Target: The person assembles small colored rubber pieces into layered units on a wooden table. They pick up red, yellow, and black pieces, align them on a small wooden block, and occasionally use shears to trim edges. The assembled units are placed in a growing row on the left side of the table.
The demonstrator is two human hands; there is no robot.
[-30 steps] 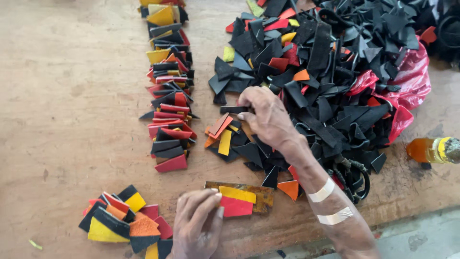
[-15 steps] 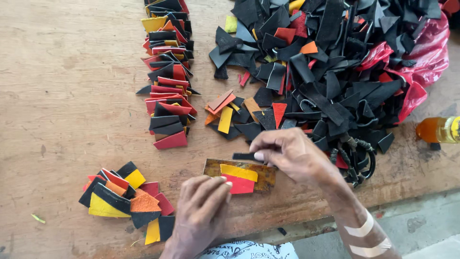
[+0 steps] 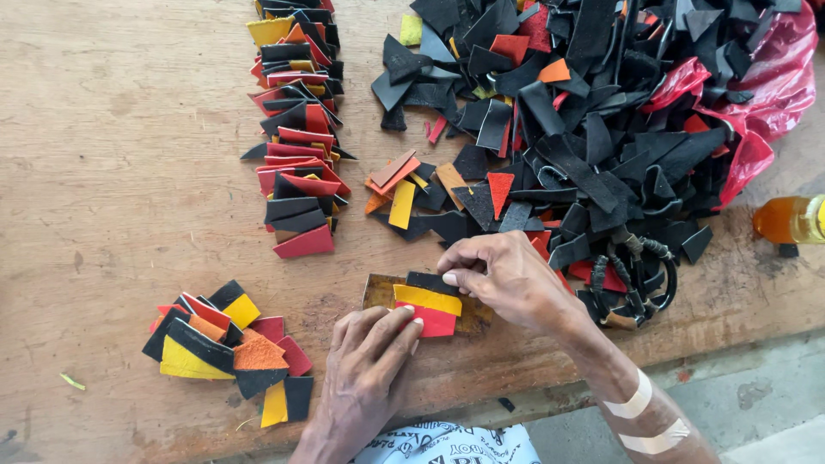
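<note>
Head camera view, looking straight down on a wooden worktop (image 3: 112, 172) covered with cut leather scraps. Two bare hands work near the front edge. The left hand (image 3: 365, 365) lies flat, its fingers close together and pressing on the lower left corner of a small layered patch (image 3: 427, 302). The patch shows three strips, one black, one yellow and one red, stacked like steps on one brown backing piece. The right hand (image 3: 507, 279) comes in from the right, its thumb and forefinger pinching the top black strip at the patch's upper right edge. Two pale bandage strips (image 3: 640, 421) wrap the right forearm.

To the left of the hands sits one fanned cluster (image 3: 228, 348) of finished patches in black, yellow, orange and red; the overlap hides their exact number. Behind it, one long overlapping row (image 3: 296, 129) of similar patches runs toward the far edge, too many to count. At upper right lies one large heap of mostly black scraps (image 3: 593, 112) on one red plastic bag (image 3: 773, 77). One pair of black-handled scissors (image 3: 640, 279) rests just beside the right hand. One orange bottle (image 3: 786, 219) lies at the right edge.
</note>
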